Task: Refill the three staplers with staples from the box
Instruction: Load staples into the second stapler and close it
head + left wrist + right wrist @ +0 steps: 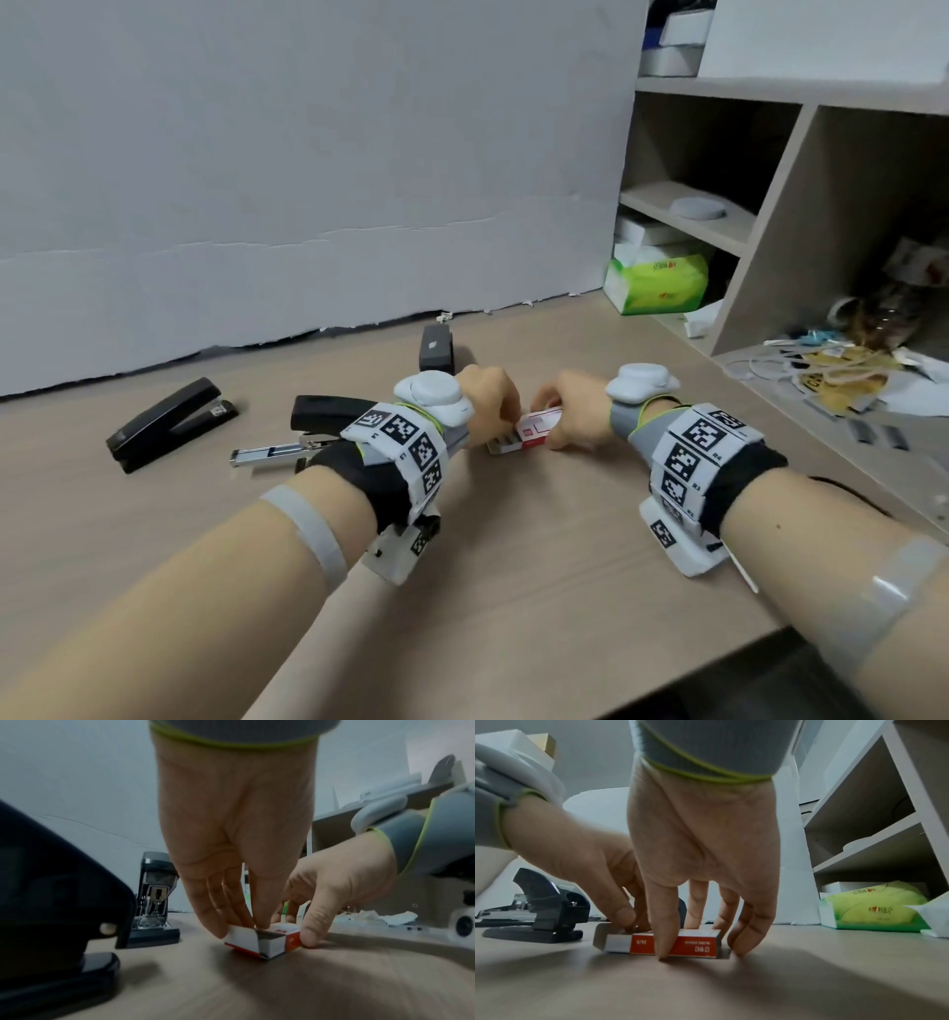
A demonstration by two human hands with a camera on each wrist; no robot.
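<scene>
near desk (pixel 513 591) – bare | left – three staplers (pixel 172 424) crowd it | right – shelf unit (pixel 760 267) blocks

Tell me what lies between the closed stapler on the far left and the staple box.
In the head view, the opened stapler, its metal tray swung out, lies between the closed stapler and the staple box.

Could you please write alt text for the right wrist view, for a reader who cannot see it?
The right hand holds a small red staple box against the wooden desk while the left hand works at its open end. An opened black stapler sits to the left, a green tissue pack to the right.
</scene>
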